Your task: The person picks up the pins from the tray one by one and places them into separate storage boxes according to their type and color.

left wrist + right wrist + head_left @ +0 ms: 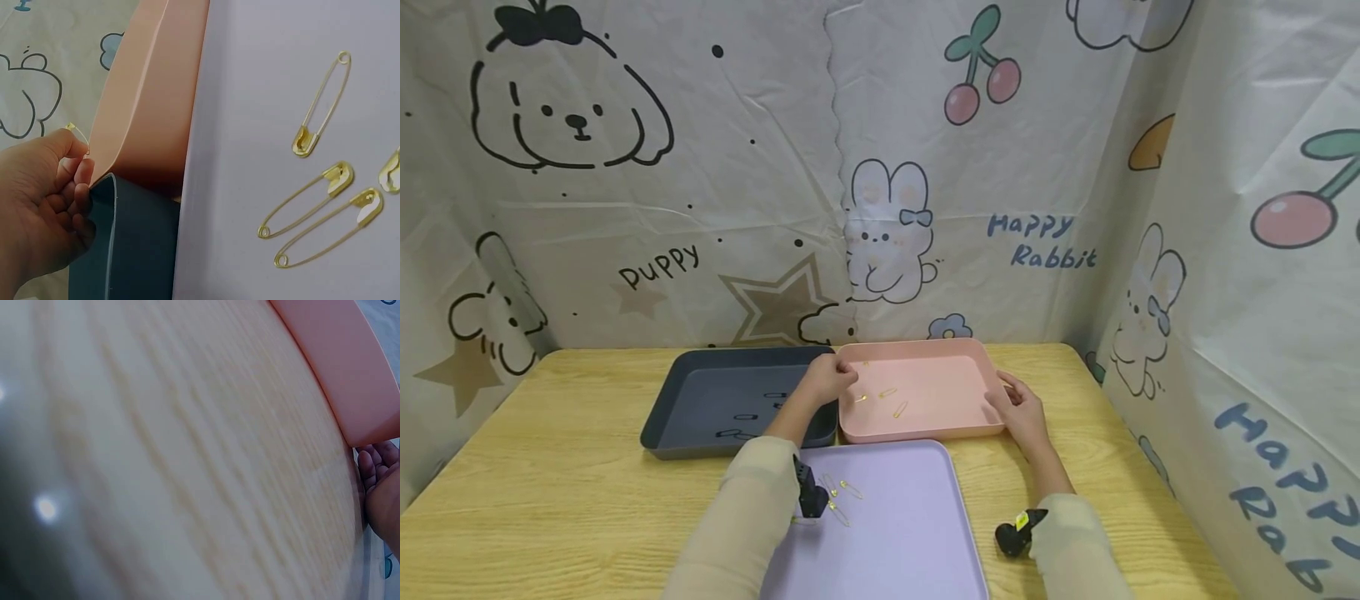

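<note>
"Which step is in hand?"

"A transfer, I'd judge. The left hand (827, 379) pinches a slim gold metal safety pin (70, 126) at the left rim of the shallow pink rectangular tray (940, 379). Loose gold wire pins (305, 144) lie in the flat lavender rectangular tray (895, 533) on the pink tray's near side, and a few similar ones inside the pink tray itself."

"And the right hand (1022, 412)?"

"Well apart from the left, gripping the pink tray's right wall, thumb over the rim and fingers outside."

"What does the next move call for?"

"Probably bringing the pinched pin fully over the pink tray, then loosening the fingers low, clear of the rim. The dark blue-grey rectangular tray (715, 387), left of the pink tray, holds slim black pins (746, 417) and seems outside this step."

"The surface and the room?"

"A pale yellow wood-grain worktop (565, 450) lies under the pink tray. Beyond it hangs a creased off-white sheet (737, 192) printed with rabbits, cherries and a puppy, with more of it to either side."
</note>
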Action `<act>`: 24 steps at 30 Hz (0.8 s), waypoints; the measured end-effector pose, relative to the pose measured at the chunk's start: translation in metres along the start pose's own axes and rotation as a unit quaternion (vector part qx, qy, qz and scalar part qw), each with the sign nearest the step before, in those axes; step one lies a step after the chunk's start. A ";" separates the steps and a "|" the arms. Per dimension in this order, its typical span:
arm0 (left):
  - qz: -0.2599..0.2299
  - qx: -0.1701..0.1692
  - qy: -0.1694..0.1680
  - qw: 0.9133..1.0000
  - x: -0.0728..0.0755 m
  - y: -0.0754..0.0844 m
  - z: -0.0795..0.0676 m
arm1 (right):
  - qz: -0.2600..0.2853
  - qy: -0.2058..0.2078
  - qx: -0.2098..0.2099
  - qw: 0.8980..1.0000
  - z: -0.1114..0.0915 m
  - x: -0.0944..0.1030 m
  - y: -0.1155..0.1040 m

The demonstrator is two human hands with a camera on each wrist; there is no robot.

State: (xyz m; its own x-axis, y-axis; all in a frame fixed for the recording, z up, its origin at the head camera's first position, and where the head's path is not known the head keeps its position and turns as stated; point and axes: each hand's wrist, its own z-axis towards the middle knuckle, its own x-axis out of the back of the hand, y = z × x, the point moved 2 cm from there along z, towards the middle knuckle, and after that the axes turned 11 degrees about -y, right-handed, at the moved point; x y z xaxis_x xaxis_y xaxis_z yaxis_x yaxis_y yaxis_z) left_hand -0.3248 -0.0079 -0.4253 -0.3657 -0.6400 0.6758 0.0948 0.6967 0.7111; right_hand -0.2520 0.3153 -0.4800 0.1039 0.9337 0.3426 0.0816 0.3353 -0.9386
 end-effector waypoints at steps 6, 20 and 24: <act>-0.020 0.002 0.019 1.000 0.000 0.002 -0.002 | -0.001 0.002 0.001 1.000 0.001 0.000 -0.001; -0.053 0.012 0.036 0.998 -0.003 -0.002 0.003 | -0.014 0.006 0.010 1.000 0.000 0.001 -0.001; -0.056 0.014 0.036 0.998 -0.003 -0.002 0.003 | -0.016 0.007 0.011 1.000 0.000 0.000 0.000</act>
State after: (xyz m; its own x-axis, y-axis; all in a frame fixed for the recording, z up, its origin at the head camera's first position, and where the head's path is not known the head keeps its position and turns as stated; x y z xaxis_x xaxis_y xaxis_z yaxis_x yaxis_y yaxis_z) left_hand -0.3265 -0.0065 -0.4297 -0.3042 -0.7355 0.6054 0.0308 0.6276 0.7779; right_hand -0.2523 0.3156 -0.4794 0.1159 0.9205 0.3731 0.0626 0.3681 -0.9277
